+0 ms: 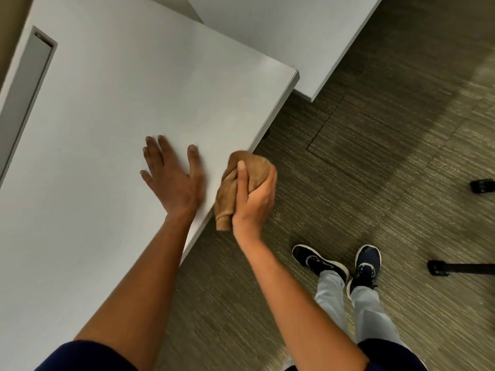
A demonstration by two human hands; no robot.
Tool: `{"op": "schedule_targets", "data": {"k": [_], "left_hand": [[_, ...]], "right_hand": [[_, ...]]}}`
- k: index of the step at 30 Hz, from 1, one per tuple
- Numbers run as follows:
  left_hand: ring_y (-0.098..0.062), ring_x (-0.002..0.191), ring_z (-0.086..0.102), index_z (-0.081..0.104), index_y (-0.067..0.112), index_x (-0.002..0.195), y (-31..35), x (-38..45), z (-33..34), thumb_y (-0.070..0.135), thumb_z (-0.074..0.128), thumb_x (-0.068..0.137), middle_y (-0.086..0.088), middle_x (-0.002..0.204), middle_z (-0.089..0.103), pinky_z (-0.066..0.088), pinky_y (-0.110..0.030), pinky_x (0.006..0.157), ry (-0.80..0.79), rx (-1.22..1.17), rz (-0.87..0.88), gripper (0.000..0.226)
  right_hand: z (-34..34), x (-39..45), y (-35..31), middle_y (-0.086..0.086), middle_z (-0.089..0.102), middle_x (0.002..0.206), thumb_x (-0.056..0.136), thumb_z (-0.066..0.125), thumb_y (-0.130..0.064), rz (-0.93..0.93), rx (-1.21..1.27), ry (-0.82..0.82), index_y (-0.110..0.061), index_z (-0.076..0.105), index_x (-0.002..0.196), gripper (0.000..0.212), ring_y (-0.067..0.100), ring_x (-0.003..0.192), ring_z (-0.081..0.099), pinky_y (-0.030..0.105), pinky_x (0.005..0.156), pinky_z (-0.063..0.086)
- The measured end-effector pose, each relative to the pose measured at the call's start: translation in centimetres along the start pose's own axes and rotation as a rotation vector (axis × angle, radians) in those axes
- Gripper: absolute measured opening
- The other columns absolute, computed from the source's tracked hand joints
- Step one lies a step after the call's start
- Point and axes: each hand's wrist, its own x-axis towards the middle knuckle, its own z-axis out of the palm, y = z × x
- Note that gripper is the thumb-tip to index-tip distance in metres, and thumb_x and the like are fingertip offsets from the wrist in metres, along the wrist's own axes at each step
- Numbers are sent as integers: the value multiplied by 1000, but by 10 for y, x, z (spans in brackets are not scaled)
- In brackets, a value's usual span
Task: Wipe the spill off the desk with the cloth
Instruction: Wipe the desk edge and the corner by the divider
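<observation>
We see the left hand (171, 178) lying flat on the smooth pale grey rectangular desk (107, 124), fingers straight and spread, close to the desk's near edge. The right hand (254, 199) is curled tight around the bunched tan-brown fabric cloth (230, 194), thumb laid along it; the cloth hangs just past the desk's edge, over the green-grey striped carpet floor (348, 162), and we cannot tell whether it touches the edge. No spill is visible to us on the desk. A long grey recessed slot (29, 84) (its inside unreadable) sits at the desk's far left. 2 dark blue trainers (367, 263) stand on the carpet.
</observation>
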Motion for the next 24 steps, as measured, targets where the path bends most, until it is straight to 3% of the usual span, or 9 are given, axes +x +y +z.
{"op": "schedule_targets", "data": {"k": [4, 7, 11, 16, 20, 24], "left_hand": [[-18, 155, 0, 12, 20, 160, 1, 0, -2, 71, 18, 92, 0, 169, 3, -1, -50, 124, -14, -8, 3, 85], [-18, 155, 0, 13, 20, 160, 2, -1, -3, 70, 20, 93, -1, 169, 4, -1, -50, 124, -16, -13, 1, 83], [-18, 155, 0, 13, 19, 160, 3, -2, -4, 66, 24, 96, -1, 169, 3, -1, -51, 124, -18, -10, 1, 80], [-17, 155, -1, 12, 19, 160, 3, -2, -4, 68, 22, 95, 0, 169, 3, -1, -51, 124, -20, -23, -2, 82], [-17, 155, -3, 11, 20, 160, 3, -2, -4, 68, 22, 94, 0, 169, 1, -3, -53, 123, -28, -25, -1, 82], [-16, 155, -4, 9, 20, 160, 4, -2, -4, 68, 22, 95, 1, 169, -1, -5, -56, 122, -34, -24, -1, 82]], "right_hand": [[-6, 50, -19, -6, 60, 115, 96, 59, -43, -43, -26, 48, -14, 54, 124, 41, -6, 100, 55, 6, 89, 37], [-8, 76, -30, 1, 64, 116, 95, 60, -42, -38, -22, 84, -10, 56, 125, 45, 4, 101, 58, 7, 86, 39], [-13, 118, -50, 2, 63, 114, 96, 61, -39, -13, 30, 110, -10, 57, 125, 42, 0, 93, 57, 0, 78, 38], [-18, 154, -65, -9, 61, 107, 96, 62, -36, 82, 191, 93, -16, 55, 123, 34, 7, 102, 61, 24, 94, 49], [-22, 153, -65, 10, 60, 132, 100, 58, -27, 199, 436, 11, -8, 49, 138, 43, 21, 121, 59, 41, 108, 46], [-22, 132, -61, 14, 55, 140, 102, 54, -25, 211, 449, -25, -5, 41, 145, 50, 21, 128, 56, 42, 111, 43]]}}
